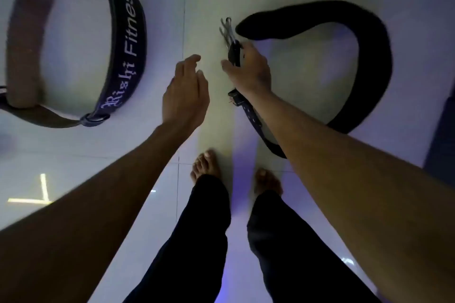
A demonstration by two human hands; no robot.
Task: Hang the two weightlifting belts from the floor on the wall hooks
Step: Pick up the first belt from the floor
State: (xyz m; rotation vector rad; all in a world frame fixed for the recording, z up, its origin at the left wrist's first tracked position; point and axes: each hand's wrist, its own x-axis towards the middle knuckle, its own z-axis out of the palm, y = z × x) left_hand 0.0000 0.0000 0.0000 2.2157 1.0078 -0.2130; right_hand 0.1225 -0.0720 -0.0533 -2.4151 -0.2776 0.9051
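Note:
A black weightlifting belt [369,61] lies curled in a loop on the white tiled floor at the right. My right hand [248,69] is closed around its strap just below the metal buckle [227,31]. A second belt [125,39], dark with white "Fitness" lettering outside and tan inside, stands in a loop on the floor at the upper left. My left hand [186,93] hovers between the two belts with fingers apart and holds nothing. No wall hooks are in view.
My bare feet [206,167] and dark trouser legs stand on the glossy tiles just below the hands. A dark object [443,135] shows at the right edge. Light reflections mark the floor at lower left.

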